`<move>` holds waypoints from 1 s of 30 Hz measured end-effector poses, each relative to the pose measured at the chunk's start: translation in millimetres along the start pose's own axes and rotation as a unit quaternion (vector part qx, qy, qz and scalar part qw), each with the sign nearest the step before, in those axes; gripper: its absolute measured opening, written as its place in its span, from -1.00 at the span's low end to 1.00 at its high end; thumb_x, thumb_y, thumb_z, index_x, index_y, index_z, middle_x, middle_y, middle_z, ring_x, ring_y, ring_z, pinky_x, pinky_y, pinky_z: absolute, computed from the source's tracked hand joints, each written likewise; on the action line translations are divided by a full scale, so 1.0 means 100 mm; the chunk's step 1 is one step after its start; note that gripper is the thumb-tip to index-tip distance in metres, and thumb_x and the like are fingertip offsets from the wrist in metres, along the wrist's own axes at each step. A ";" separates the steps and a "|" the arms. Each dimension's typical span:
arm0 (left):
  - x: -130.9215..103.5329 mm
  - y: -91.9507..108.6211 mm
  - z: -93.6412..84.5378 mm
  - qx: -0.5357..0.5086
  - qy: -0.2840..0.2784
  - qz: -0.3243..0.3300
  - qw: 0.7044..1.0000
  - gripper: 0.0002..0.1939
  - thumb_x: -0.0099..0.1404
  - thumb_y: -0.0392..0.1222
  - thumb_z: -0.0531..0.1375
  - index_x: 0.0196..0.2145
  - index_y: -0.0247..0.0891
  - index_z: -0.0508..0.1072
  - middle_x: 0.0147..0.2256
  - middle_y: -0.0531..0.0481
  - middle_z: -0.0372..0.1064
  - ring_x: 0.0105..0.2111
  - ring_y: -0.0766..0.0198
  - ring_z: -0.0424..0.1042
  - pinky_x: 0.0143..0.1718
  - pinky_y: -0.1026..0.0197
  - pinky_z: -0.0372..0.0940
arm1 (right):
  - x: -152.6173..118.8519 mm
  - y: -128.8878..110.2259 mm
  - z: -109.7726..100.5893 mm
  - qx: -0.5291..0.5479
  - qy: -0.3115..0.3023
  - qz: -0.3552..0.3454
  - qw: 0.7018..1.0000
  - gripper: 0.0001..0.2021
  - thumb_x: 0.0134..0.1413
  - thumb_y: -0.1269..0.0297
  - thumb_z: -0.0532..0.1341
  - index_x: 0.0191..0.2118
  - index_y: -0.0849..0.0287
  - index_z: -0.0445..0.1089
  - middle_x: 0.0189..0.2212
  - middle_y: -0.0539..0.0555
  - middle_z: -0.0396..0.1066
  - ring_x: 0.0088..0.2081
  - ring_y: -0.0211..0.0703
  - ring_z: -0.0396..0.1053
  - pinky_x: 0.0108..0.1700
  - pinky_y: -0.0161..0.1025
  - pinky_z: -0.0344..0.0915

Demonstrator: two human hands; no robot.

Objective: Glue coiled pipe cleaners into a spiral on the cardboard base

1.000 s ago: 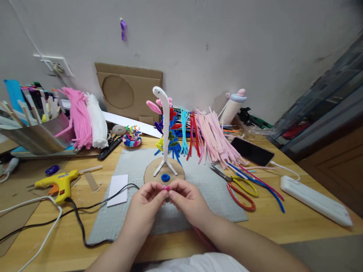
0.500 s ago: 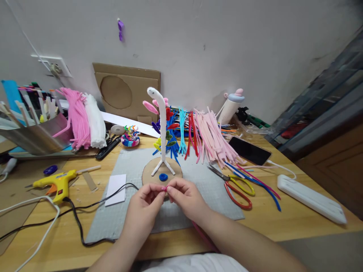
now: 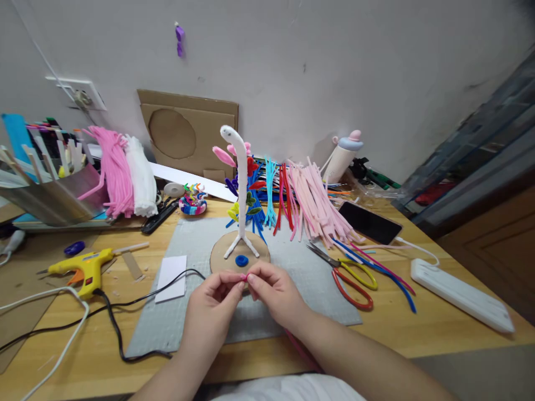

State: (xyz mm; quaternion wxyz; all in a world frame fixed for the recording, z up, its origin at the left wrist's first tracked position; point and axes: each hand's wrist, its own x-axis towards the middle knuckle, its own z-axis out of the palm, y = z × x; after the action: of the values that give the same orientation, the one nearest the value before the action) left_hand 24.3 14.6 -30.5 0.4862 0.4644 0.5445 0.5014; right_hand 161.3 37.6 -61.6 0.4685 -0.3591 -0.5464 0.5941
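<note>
Pinch holds steady as the view shifts slightly

Since the earlier frame, only the camera's view has shifted noticeably. The left hand and right hand keep their fingertips together on a small pink piece, over the near edge of a round brown base. On that base lie a blue coil and the forked foot of a white fuzzy stand. Open scissors lie to the right; a yellow glue gun lies left, its label marks too small to read.
</note>
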 end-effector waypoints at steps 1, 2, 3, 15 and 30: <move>0.00 -0.01 0.00 0.000 -0.003 0.005 1.000 -0.85 0.02 -0.15 0.29 -0.45 -0.27 0.48 -0.44 0.00 0.51 -0.40 0.27 0.48 -0.33 0.27 0.38 | 0.00 0.00 0.00 0.001 -0.003 0.001 1.000 -0.77 0.16 0.16 0.14 -0.43 0.21 0.29 -0.62 -0.10 0.17 -0.54 -0.33 0.11 -0.46 -0.35 0.06; 0.00 -0.02 -0.01 0.001 -0.005 0.012 1.000 -0.85 0.03 -0.15 0.29 -0.45 -0.27 0.48 -0.44 0.00 0.51 -0.40 0.28 0.47 -0.32 0.28 0.37 | 0.00 0.01 0.00 0.003 -0.008 0.003 1.000 -0.76 0.16 0.16 0.13 -0.43 0.21 0.29 -0.63 -0.10 0.17 -0.55 -0.33 0.10 -0.47 -0.35 0.05; 0.00 -0.02 -0.01 0.003 -0.007 0.019 1.000 -0.85 0.04 -0.14 0.28 -0.45 -0.27 0.47 -0.44 0.01 0.50 -0.39 0.28 0.47 -0.32 0.28 0.37 | -0.01 0.01 0.01 0.005 -0.012 0.005 1.000 -0.76 0.17 0.15 0.13 -0.42 0.21 0.29 -0.63 -0.11 0.16 -0.56 -0.33 0.09 -0.48 -0.35 0.03; -0.01 -0.12 -0.07 0.080 -0.018 0.087 0.993 -0.90 0.16 -0.18 0.21 -0.43 -0.25 0.45 -0.46 0.03 0.43 -0.43 0.30 0.43 -0.39 0.29 0.32 | -0.03 -0.05 0.03 0.054 -0.031 0.064 0.996 -0.77 0.09 0.18 0.20 -0.47 0.22 0.29 -0.65 -0.12 0.16 -0.60 -0.39 0.03 -0.54 -0.38 -0.03; -0.17 -0.25 -0.16 0.392 -0.054 0.377 0.837 -0.65 0.26 -0.47 0.00 -0.05 -0.23 0.33 -0.11 -0.13 0.33 -0.14 0.21 0.38 -0.15 0.19 0.33 | -0.02 -0.07 0.00 0.180 -0.071 0.159 0.968 -0.74 0.00 0.12 0.26 -0.39 0.22 0.28 -0.68 -0.13 0.26 -0.75 -0.50 -0.13 -0.70 -0.43 -0.24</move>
State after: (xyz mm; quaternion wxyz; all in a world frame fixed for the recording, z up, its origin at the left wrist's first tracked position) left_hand 9.4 -5.2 -54.5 0.0657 0.8119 0.4511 0.3647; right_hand 162.7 35.8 -55.0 0.3855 -0.3081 -0.3980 0.7733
